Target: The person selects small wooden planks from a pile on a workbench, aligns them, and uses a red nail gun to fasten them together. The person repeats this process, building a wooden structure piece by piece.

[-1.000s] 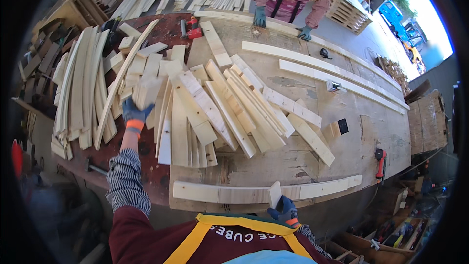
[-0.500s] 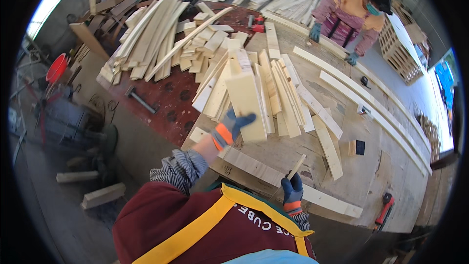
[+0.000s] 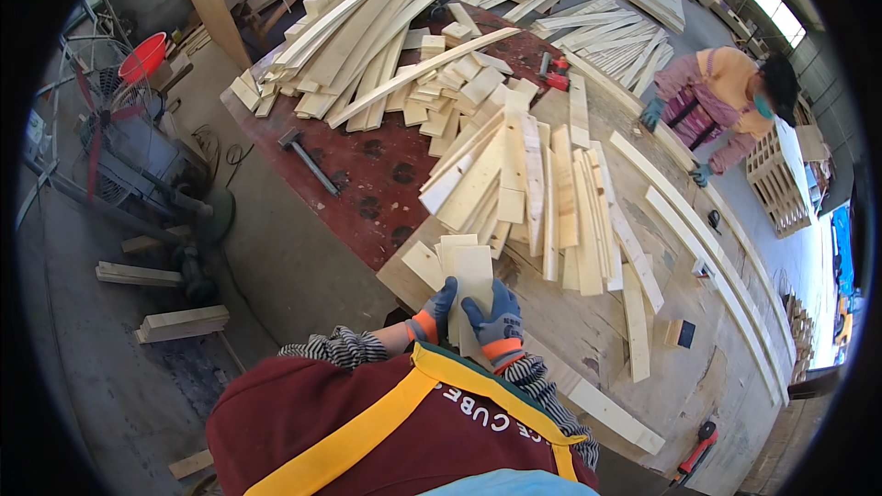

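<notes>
In front of my body, short pale wooden boards (image 3: 473, 277) are gripped upright between my two gloved hands. My left hand (image 3: 437, 310) is closed on their left edge, and my right hand (image 3: 497, 320) closes on the right edge. At least two boards overlap there; how many in all I cannot tell. Just beyond the hands, a fanned pile of pale boards (image 3: 562, 211) lies on the plywood tabletop (image 3: 588, 321). A longer flat board (image 3: 616, 418) rests along the near table edge, right of my right hand.
A hammer (image 3: 310, 163) lies on the red tabletop (image 3: 354, 211), with a large plank stack (image 3: 354, 41) behind it. Long strips (image 3: 707, 225) run along the right side. A red-handled tool (image 3: 700, 448) sits near right. A co-worker (image 3: 712, 101) stands across the table; a fan (image 3: 115, 142) is left.
My left hand has come back from the pile toward my body. My right hand has moved left to meet it, and both now grip boards together. The view has shifted.
</notes>
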The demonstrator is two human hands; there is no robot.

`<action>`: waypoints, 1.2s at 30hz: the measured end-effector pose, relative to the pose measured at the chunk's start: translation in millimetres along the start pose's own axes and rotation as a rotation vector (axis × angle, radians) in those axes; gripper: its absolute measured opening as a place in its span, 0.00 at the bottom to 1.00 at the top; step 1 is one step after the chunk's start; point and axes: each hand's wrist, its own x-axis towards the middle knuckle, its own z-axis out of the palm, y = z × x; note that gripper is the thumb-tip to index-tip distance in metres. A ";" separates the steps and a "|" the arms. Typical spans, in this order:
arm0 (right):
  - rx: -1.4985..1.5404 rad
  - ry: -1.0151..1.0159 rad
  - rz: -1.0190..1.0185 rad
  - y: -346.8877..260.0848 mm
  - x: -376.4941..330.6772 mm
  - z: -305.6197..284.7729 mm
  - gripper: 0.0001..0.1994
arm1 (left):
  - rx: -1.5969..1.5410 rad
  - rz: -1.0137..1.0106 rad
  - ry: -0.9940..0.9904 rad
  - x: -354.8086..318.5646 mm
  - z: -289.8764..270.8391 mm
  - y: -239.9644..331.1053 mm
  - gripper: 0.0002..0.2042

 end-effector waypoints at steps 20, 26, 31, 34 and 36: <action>1.306 0.350 0.497 -34.6 125.7 0.2 0.16 | 1.728 0.913 0.790 183.0 -145.9 335.1 0.43; 1.875 0.371 -0.144 -59.4 128.4 -109.9 0.15 | 0.790 -0.031 -0.369 85.2 114.3 145.4 0.27; 2.007 0.537 -0.370 -77.4 72.8 -200.2 0.20 | 0.374 -0.321 -0.939 12.0 241.8 8.6 0.37; 2.025 0.601 -0.478 -62.7 51.7 -239.9 0.20 | 0.253 -0.359 -1.013 -13.4 240.1 -51.8 0.36; 1.973 0.876 -0.482 -41.2 24.0 -282.9 0.16 | 0.326 -0.399 -0.941 -45.0 250.5 -84.2 0.38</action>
